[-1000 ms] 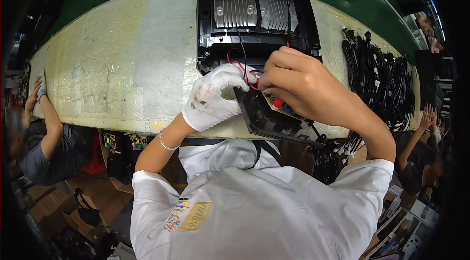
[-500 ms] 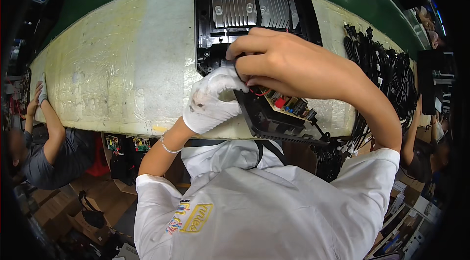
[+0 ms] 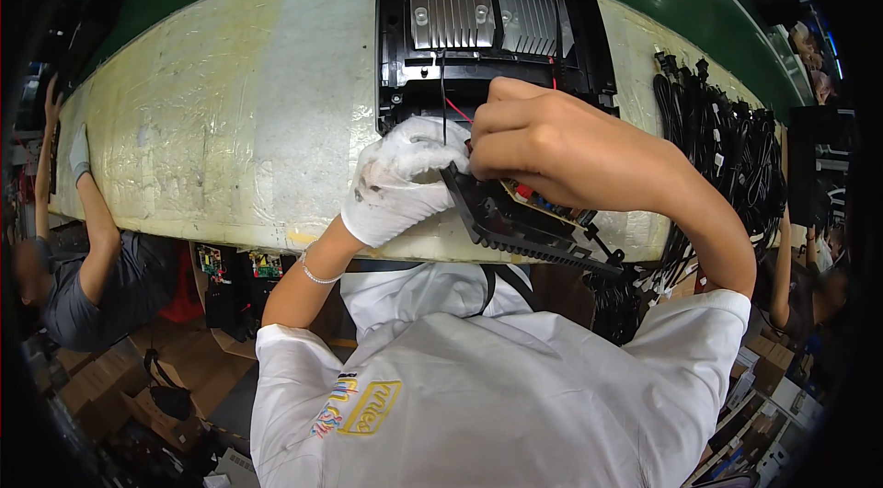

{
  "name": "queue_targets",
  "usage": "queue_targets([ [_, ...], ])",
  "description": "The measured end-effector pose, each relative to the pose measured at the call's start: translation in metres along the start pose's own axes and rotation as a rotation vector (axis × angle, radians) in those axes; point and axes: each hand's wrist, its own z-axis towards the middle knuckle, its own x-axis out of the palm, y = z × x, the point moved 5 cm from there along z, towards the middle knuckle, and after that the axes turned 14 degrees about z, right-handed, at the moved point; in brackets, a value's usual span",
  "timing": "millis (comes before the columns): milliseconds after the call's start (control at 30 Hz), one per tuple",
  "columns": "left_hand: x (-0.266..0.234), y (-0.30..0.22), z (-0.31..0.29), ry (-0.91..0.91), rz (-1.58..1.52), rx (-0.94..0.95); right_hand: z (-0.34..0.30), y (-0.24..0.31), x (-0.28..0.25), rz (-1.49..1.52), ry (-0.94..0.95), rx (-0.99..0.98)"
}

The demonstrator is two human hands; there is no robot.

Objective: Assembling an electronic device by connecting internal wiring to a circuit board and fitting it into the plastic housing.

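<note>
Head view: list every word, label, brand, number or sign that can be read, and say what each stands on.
White shirt, chest: yellow-framed emblem with coloured lettering beside it; wording withheld, not copied here.
Black cables, at the right: small white tag; any print is too small to read.
Circuit board: any markings are too small to read.

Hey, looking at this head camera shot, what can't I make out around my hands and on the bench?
All in the head view:
Red wire: one end runs out of sight at the right grip.
Right fingertips: hidden by the hand itself; what they hold can't be told.
Circuit board: partly covered by the right grip.
Large black casing: far end cut off by the upper edge.
Black cables: too tangled to tell apart.
</note>
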Motion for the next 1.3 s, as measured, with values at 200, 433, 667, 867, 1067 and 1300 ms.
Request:
queue_targets([
  [200,-0.001,-0.01,0.006,-0.003,0.073,0.047,0.008,0.006,0.003,-0.364,0.171,0.214],
  [433,-0.003,-0.018,-0.001,-0.007,0.176,-0.079,0.013,0.015,-0.001,-0.288,-0.186,-0.179],
  [667,-0.006,-0.017,0.0,-0.199,0.05,0.09,-0.003,0.005,0.007,-0.093,0.019,-0.003],
  [867,-0.002,-0.017,-0.002,-0.189,0.026,0.176,0.002,-0.005,0.008,-0.259,-0.024,0.262],
  [1067,0.001,-0.018,-0.002,-0.254,-0.166,0.181,-0.02,0.022,-0.016,-0.388,-0.486,-0.01],
  [1300,-0.015,-0.047,-0.006,-0.293,0.33,0.421,-0.112,0.056,0.043,-0.505,-0.097,0.322],
])
